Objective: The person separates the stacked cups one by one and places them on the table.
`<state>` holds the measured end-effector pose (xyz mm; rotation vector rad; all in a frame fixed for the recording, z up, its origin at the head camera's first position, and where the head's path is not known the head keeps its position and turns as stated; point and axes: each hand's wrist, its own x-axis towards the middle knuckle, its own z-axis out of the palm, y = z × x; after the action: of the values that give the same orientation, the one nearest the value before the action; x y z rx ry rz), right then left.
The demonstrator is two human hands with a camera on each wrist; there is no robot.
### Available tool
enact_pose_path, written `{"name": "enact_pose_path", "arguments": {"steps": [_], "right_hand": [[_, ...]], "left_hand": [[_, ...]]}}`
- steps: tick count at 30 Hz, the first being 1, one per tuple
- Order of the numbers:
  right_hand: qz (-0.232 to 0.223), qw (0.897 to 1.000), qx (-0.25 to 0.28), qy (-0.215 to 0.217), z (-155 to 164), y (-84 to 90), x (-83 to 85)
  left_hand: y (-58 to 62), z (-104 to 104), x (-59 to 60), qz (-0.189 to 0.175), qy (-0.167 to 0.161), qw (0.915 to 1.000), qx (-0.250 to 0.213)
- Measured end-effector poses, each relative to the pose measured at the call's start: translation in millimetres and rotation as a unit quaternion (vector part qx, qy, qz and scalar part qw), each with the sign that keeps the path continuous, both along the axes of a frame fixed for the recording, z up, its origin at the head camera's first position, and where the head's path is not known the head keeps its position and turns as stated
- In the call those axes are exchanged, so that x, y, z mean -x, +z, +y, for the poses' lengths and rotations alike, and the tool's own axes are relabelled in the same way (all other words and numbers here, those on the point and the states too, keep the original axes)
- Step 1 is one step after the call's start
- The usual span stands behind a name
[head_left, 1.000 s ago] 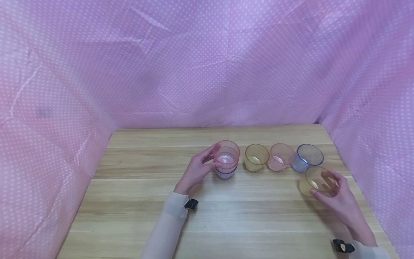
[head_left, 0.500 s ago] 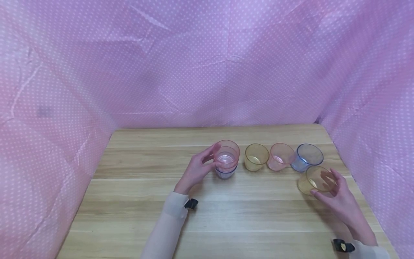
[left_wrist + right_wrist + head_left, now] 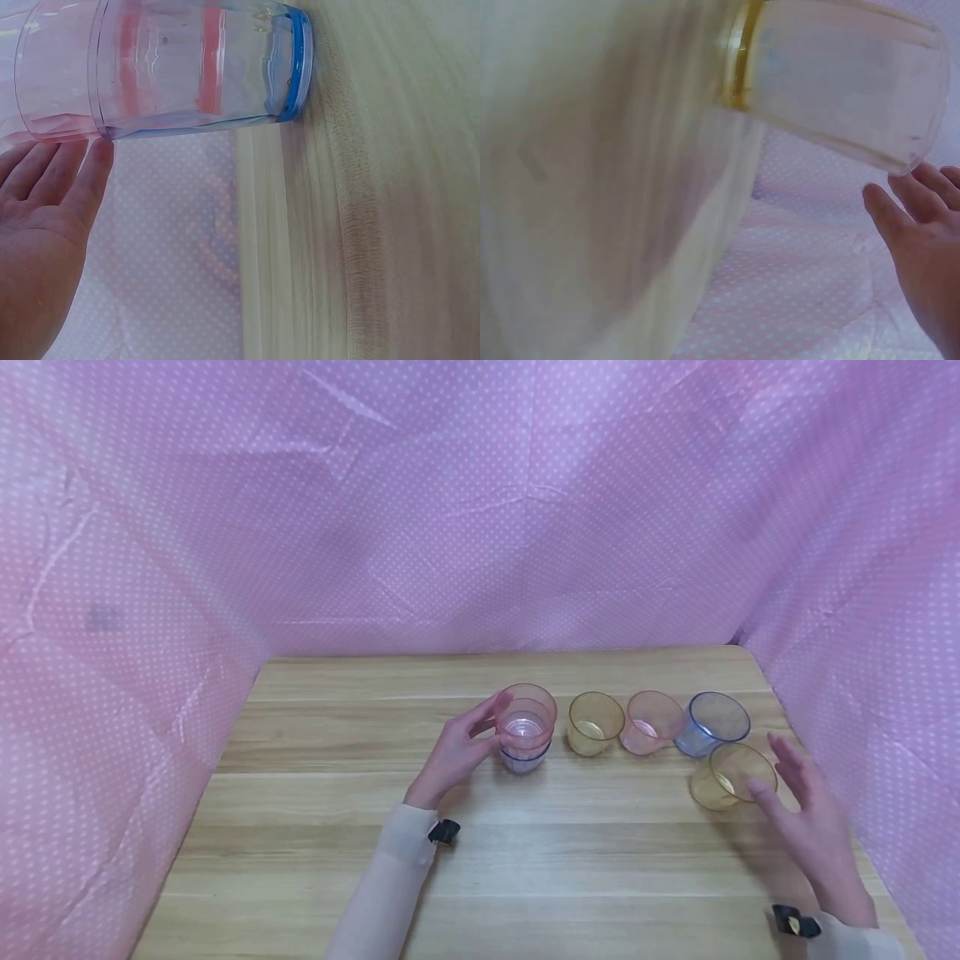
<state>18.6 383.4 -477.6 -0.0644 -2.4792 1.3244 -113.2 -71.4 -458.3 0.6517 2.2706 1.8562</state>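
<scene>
We see our left hand (image 3: 457,750) resting against a stack of two cups (image 3: 527,728), a pink cup nested in a clear one with a blue base. Its fingers are loosely extended along the stack's left side, thumb near the rim; in the left wrist view the fingertips (image 3: 96,156) touch the cup wall without wrapping round it. The stack stands upright near the middle of the surface (image 3: 315,827), and nothing shows inside the top cup.

Our right hand (image 3: 806,810) is spread, fingers straight and apart, just beside a yellow cup (image 3: 731,775) at the right. From the right wrist view the fingertips (image 3: 889,210) sit close to that cup's rim; we cannot tell whether they touch it. The cup stands on the surface and looks empty.

Between the two hands runs a row of three more cups: a second yellow one (image 3: 595,723), a pink one (image 3: 652,722) and a blue one (image 3: 712,723), side by side and close together, the blue one just behind the cup at our right hand. All appear empty.

The surface is pale wood with long plank lines. Pink cloth with white dots (image 3: 480,510) hangs behind it and along both sides.
</scene>
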Motion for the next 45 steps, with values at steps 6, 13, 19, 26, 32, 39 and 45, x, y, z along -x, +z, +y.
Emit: {"name": "enact_pose_path", "arguments": {"steps": [6,13,19,26,32,39,45], "right_hand": [[0.047,0.998,0.017,-0.025,-17,15.7,4.1],[0.12,0.991,0.057,0.012,-43,30.5,12.8],[0.192,0.977,0.043,0.079,-63,33.5,26.1],[0.232,0.962,0.029,0.14,-92,35.0,41.9],[0.17,0.97,0.01,0.174,-116,38.1,46.1],[0.204,0.954,0.014,0.219,-144,32.1,62.0],[0.183,0.952,0.026,0.245,-162,35.9,70.0]], "left_hand": [[-0.7,0,0.4,0.001,0.004,1.0,-0.003],[-1.1,1,-1.0,-0.002,0.008,1.0,-0.004],[-3.0,1,-1.3,-0.01,0.007,0.9999,-0.002],[-5.1,0,-1.3,-0.007,0.003,1.0,0.003],[-6.2,-1,-1.0,-0.004,0.001,1.0,0.005],[-7.6,0,0.1,0.012,-0.007,0.9998,-0.013],[-8.3,1,0.8,0.018,-0.009,0.9995,-0.024]]}}
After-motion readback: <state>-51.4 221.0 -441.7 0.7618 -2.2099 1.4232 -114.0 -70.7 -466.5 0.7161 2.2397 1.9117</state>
